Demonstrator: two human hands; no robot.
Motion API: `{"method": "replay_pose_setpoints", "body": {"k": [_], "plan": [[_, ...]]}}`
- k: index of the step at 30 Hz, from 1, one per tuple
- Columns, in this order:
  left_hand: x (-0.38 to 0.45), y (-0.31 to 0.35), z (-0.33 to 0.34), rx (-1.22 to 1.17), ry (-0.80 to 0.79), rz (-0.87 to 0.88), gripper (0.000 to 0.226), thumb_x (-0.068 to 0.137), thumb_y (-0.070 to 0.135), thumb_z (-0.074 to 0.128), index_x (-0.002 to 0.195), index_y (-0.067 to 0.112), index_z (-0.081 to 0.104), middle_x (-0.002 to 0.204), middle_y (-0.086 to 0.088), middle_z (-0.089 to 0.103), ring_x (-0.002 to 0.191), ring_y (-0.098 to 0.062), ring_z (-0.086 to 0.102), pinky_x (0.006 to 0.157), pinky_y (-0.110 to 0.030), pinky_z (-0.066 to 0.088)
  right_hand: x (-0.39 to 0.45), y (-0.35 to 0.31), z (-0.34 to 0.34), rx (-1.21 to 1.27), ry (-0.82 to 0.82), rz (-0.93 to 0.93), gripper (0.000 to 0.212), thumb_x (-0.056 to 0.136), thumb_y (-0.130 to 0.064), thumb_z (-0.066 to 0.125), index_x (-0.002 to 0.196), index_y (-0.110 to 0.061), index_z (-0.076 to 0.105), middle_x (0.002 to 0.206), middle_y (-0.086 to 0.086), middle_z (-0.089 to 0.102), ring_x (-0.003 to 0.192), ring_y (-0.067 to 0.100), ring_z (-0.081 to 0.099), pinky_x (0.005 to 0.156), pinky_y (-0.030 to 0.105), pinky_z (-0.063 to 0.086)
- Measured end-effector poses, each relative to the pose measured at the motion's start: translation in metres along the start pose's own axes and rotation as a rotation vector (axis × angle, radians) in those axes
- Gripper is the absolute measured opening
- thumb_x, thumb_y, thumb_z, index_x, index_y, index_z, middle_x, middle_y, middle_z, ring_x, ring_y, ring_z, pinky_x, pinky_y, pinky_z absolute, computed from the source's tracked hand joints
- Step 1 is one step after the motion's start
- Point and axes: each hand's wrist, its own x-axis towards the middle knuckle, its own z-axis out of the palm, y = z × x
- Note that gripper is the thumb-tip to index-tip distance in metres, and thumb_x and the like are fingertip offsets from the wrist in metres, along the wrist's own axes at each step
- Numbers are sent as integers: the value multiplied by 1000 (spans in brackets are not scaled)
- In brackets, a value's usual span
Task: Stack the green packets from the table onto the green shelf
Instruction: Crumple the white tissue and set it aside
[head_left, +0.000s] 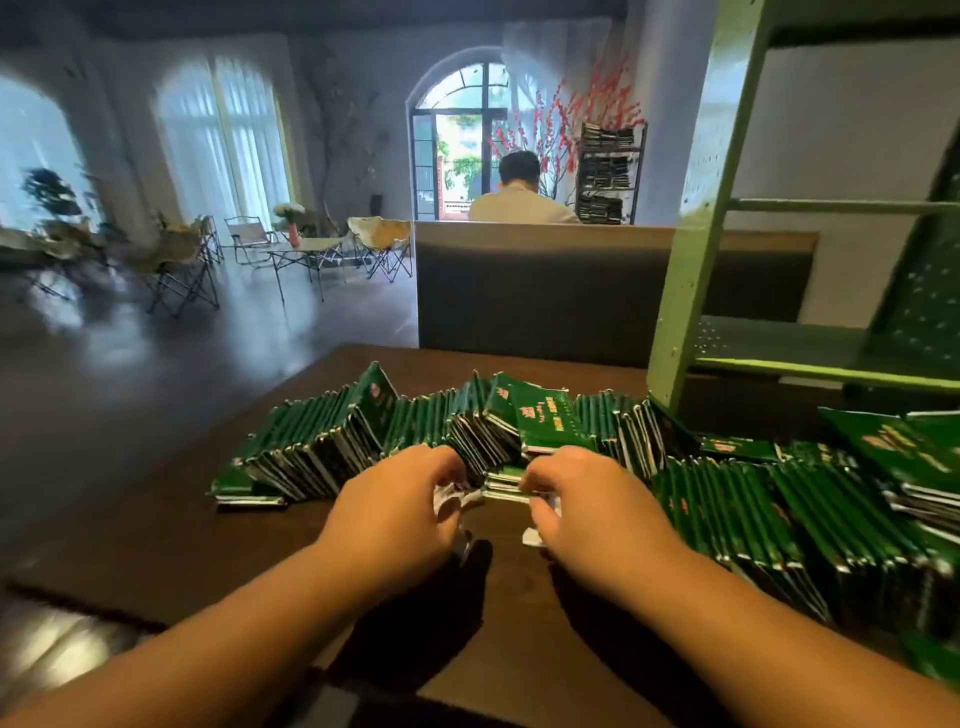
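Packets: green packets stand on edge in long leaning rows across the table's middle and right, some reaching its right edge.
Small stack: a few packets lie flat between the hands.
Left hand: fingers curled, pinching the stack's left end.
Right hand: fingers curled round its right end.
Table: bare wood near left, up to the left edge.
Shelf: green frame at far right, boards bare.

Green packets in leaning rows across the dark table, green shelf empty at right.
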Motion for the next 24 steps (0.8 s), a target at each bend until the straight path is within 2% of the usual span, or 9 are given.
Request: {"method": "replay_pose_setpoints", "body": {"k": [4,8,11,14,17,19,20,22,24], "plan": [[-8,-9,19,12,-125,-23,36,94,35,59,130,36,57,130,14,57,115,-13,57,91,-30,51,-3,-3,18,-240,-145,18,22,101,-28,52,119,-28,65,117,-5,58,115,20,50,89,36,53],[-3,-24,36,-2,-160,-25,49,98,27,59,146,33,51,147,8,50,131,-18,49,105,-34,46,-8,4,31,-286,-234,52,37,95,0,46,122,-20,62,117,2,57,116,25,46,89,38,50],[1,-30,42,25,-196,-1,46,98,22,54,143,31,56,135,1,62,124,-25,56,100,-39,51,-9,2,32,-293,-231,41,32,96,0,46,115,-18,63,108,3,56,111,25,48,80,34,44],[5,-36,41,13,-208,9,40,97,14,53,133,26,67,119,-4,71,113,-29,62,94,-42,53,-6,-4,32,-261,-126,30,17,104,-19,46,105,-19,63,98,-1,57,103,23,52,75,33,41],[5,-41,40,-14,-133,-5,30,97,11,59,117,23,77,108,-3,75,105,-26,66,92,-37,53,-2,-13,35,-20,-12,66,15,100,-16,53,97,-23,66,95,-7,56,92,15,54,73,25,43],[2,-39,36,-219,-20,-173,33,94,2,58,113,19,79,104,-1,74,100,-20,66,86,-32,53,-1,-24,37,216,60,108,24,96,-7,58,95,-27,70,98,-9,58,85,3,54,67,12,40],[1,-37,32,-409,42,-314,34,93,-1,57,111,18,79,100,0,73,93,-19,65,78,-32,52,-2,-30,37,318,106,135,28,95,-5,59,94,-30,72,100,-11,60,85,-1,54,65,10,38],[0,-34,22,-927,158,-598,30,92,-2,58,103,15,80,87,-5,73,78,-24,63,61,-32,49,-3,-46,39,496,187,185,33,95,-4,60,98,-34,74,106,-14,62,91,-6,55,70,8,41],[0,-27,8,-1377,198,-808,29,90,-4,55,99,9,79,88,-18,74,79,-34,67,64,-40,55,-5,-64,40,661,213,201,38,94,-3,59,110,-35,73,115,-17,59,99,-10,53,76,5,43]]}}
